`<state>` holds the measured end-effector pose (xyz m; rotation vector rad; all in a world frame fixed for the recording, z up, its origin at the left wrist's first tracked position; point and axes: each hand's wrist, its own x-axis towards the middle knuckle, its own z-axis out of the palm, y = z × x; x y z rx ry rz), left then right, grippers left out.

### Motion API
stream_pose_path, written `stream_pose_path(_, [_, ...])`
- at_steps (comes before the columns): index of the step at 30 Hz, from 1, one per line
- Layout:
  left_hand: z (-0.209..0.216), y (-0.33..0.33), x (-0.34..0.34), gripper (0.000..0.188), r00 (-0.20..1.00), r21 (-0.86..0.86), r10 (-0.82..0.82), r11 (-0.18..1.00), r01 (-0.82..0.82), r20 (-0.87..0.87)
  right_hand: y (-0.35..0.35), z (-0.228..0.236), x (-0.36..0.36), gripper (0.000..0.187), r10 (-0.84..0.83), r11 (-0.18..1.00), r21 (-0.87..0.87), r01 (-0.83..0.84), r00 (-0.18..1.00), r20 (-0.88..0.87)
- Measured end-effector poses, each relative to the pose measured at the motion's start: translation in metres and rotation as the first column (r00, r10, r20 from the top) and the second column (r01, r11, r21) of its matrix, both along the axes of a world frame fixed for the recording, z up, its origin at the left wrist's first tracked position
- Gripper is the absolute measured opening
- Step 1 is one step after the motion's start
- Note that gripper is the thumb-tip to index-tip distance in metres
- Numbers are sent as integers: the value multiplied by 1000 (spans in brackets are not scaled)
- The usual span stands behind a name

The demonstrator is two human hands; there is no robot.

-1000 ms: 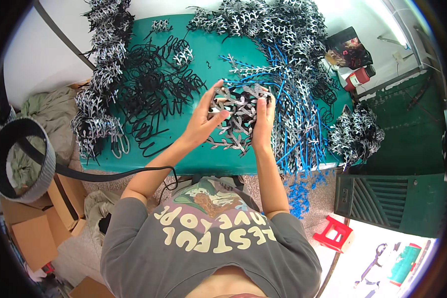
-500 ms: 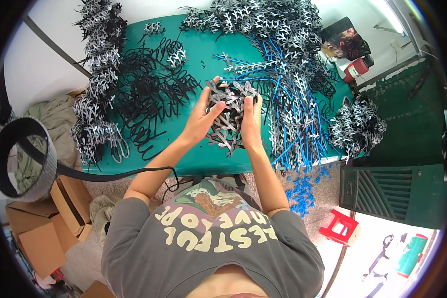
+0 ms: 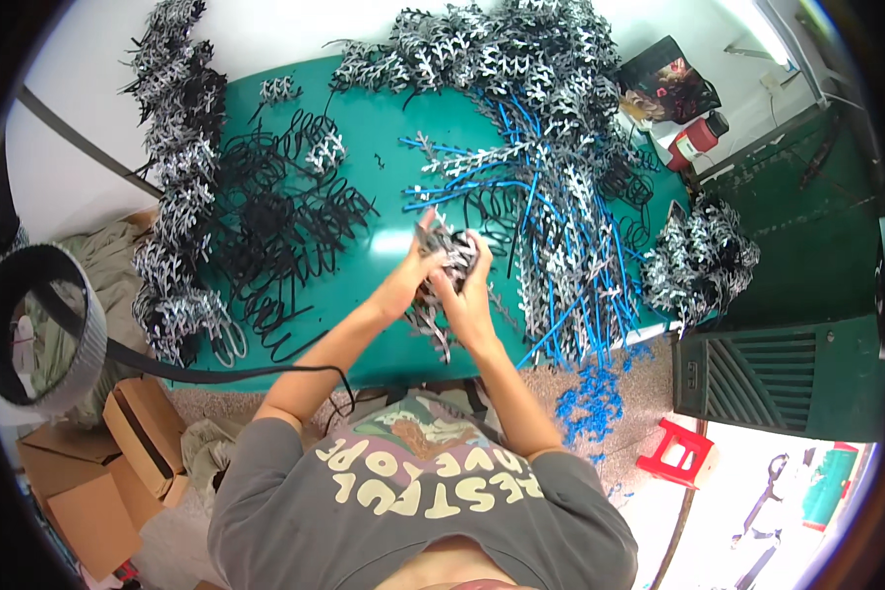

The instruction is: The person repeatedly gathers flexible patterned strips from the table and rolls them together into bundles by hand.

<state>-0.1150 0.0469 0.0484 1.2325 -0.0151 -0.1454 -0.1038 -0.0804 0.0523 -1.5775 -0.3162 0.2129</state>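
Observation:
Close to the table's front, a bundle of silver-and-black leafy branch strips (image 3: 428,317) is gripped between both my hands. My left hand (image 3: 409,277) wraps its left side, with the thumb and a finger reaching up past it. From the right, my right hand (image 3: 469,295) closes over the bundle, fingers curled around the top. Part of the strips hangs down below the hands toward the table edge. The fingertips are partly hidden by the strips and slightly blurred. Blue-stemmed leafy strips (image 3: 570,256) lie in a long pile right of my right hand.
Tangled black cords (image 3: 275,211) cover the green table's (image 3: 383,177) left part. Heaped leafy strips (image 3: 492,49) line its back; a tall stack (image 3: 177,177) stands left, another heap (image 3: 703,256) right. A red bottle (image 3: 696,141), red stool (image 3: 676,452), blue scraps (image 3: 595,403) and cardboard boxes (image 3: 88,492) surround it.
Both hands have come nearer to me with the leafy bundle and closed in around it. The spread strips are now squeezed more tightly together. The whole view has shifted slightly.

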Motion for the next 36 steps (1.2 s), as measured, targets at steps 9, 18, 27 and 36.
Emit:
stream_pose_path(9, [-40,49,196,93,997,495,74,867,-61,-6,-83,-45,58,72,-120,948,213,235,888,-443])
stream_pose_path(18, [-101,111,454,85,738,329,666,677,-659,108,-123,-50,116,78,-215,937,140,321,843,-493])
stream_pose_path(27, [-32,61,307,64,884,-121,443,879,-461,-146,-105,-60,195,94,-62,861,467,203,952,-300])
stream_pose_path(36, [5,22,130,55,984,571,169,814,-110,-53,-54,-32,178,72,378,671,737,74,822,-426])
